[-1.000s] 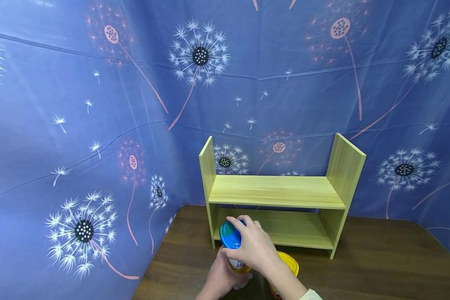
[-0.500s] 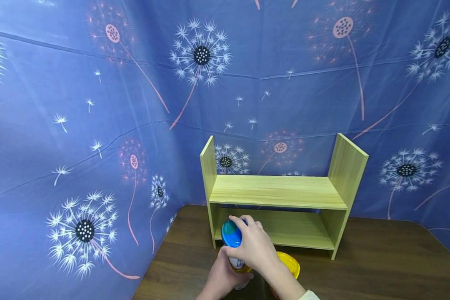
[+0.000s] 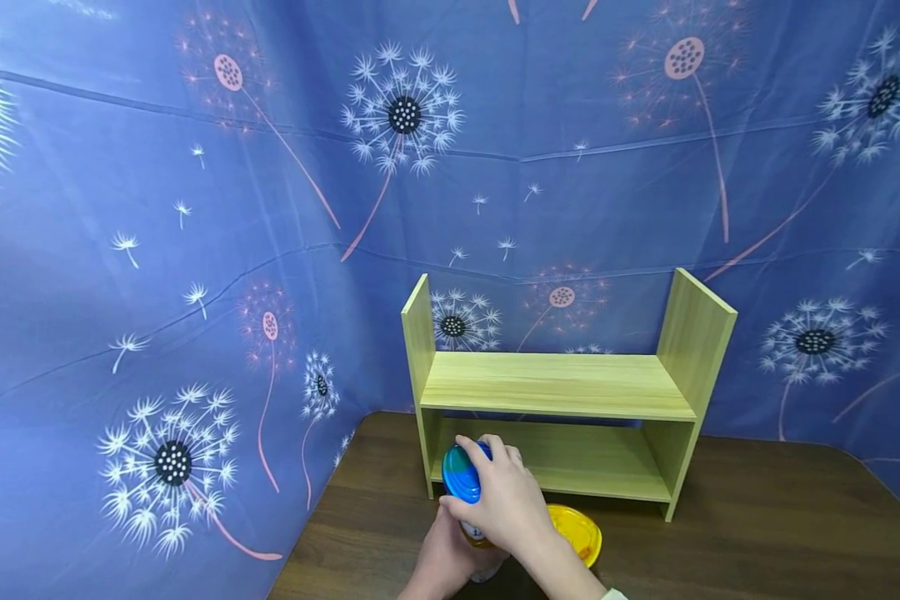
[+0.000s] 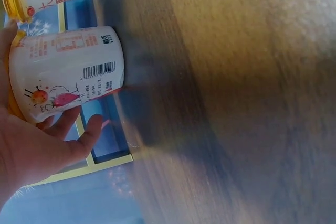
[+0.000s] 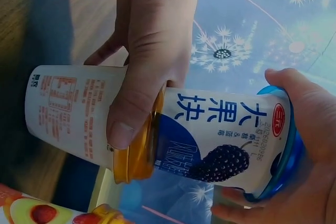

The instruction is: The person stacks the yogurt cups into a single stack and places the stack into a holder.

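Observation:
My right hand (image 3: 508,500) grips a yogurt cup by its blue lid (image 3: 461,473), from above. In the right wrist view this cup (image 5: 226,114) shows a blackberry on a white and blue label. Its narrow base meets the orange lid (image 5: 139,153) of a second yogurt cup (image 5: 68,111), so the two stand stacked. My left hand (image 3: 444,554) holds the lower cup around its lid; its thumb lies across the rim in the right wrist view. The left wrist view shows the lower cup's barcode side. Beside my right forearm is a third, yellow-lidded yogurt cup (image 3: 577,533), partly hidden.
A pale wooden two-tier shelf (image 3: 558,383) stands at the back of the dark brown table (image 3: 757,533), just beyond my hands. Blue dandelion-print cloth (image 3: 270,208) hangs behind it and along the left side.
My hands and the stacked cups keep nearly the same place, sitting very slightly lower in the head view. Less of the upper cup's label shows now. Both grips are unchanged.

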`<control>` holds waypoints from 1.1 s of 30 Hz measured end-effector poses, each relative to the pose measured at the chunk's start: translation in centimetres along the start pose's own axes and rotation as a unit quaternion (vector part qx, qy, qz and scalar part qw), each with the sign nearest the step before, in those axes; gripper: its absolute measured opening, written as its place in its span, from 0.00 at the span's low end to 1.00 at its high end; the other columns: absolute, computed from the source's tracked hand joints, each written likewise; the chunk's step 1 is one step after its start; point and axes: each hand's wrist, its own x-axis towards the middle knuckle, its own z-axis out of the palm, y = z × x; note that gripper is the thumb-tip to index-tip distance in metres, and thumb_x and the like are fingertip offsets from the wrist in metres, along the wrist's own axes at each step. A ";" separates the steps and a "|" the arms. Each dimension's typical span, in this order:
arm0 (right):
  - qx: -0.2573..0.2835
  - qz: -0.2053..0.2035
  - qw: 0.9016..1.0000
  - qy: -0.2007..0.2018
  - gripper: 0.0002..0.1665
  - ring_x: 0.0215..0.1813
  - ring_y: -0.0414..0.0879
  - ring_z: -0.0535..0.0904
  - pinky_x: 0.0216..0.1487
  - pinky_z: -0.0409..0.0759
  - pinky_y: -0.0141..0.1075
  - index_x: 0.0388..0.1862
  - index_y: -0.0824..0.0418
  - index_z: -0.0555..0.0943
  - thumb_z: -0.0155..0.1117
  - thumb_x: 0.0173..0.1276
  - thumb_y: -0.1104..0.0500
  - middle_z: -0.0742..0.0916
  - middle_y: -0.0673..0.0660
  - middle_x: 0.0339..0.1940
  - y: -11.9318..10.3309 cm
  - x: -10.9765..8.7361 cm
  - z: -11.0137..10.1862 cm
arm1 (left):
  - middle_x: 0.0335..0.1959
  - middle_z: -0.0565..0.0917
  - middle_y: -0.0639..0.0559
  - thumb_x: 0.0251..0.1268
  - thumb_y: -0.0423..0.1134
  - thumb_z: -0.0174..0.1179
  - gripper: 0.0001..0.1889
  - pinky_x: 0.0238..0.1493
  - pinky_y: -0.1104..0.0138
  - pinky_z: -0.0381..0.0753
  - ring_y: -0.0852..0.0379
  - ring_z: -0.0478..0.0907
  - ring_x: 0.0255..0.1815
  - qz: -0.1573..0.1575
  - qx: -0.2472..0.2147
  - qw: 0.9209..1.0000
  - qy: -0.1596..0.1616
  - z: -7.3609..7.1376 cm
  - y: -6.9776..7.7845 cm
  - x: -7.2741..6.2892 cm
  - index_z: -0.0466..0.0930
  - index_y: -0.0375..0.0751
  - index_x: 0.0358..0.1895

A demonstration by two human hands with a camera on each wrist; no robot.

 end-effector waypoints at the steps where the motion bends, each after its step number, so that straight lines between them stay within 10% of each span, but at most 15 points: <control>1: -0.005 -0.003 1.000 0.001 0.49 0.56 0.59 0.75 0.42 0.84 0.54 0.72 0.45 0.72 0.74 0.55 0.31 0.77 0.60 0.62 0.0 0.0 0.0 | 0.60 0.76 0.58 0.44 0.60 0.79 0.53 0.55 0.56 0.79 0.57 0.78 0.55 0.001 0.000 1.000 0.000 0.0 0.0 0.0 0.61 0.48 0.73; 11: 0.045 -0.019 0.997 0.057 0.46 0.74 0.60 0.66 0.67 0.61 0.72 0.76 0.39 0.68 0.68 0.61 0.30 0.75 0.56 0.72 1.4 -0.8 -0.9 | 0.64 0.75 0.53 0.43 0.55 0.82 0.57 0.61 0.53 0.77 0.54 0.76 0.60 0.014 -0.021 1.000 0.005 0.8 -0.6 0.2 0.56 0.44 0.75; 18: 0.091 -0.048 0.984 0.146 0.34 0.69 0.57 0.72 0.63 0.71 0.65 0.68 0.51 0.76 0.72 0.66 0.44 0.79 0.54 0.67 5.1 -1.6 -2.7 | 0.61 0.76 0.47 0.37 0.51 0.85 0.55 0.63 0.42 0.74 0.46 0.77 0.61 -0.014 -0.015 0.999 0.031 0.6 -0.1 0.5 0.61 0.42 0.71; 33: 0.029 0.041 0.998 -0.045 0.45 0.64 0.69 0.73 0.53 0.77 0.67 0.64 0.46 0.79 0.76 0.50 0.28 0.77 0.59 0.67 10.4 -6.3 -0.4 | 0.59 0.76 0.46 0.36 0.49 0.85 0.54 0.60 0.42 0.76 0.45 0.78 0.58 -0.009 0.000 0.999 0.036 0.3 -0.1 -0.3 0.63 0.39 0.69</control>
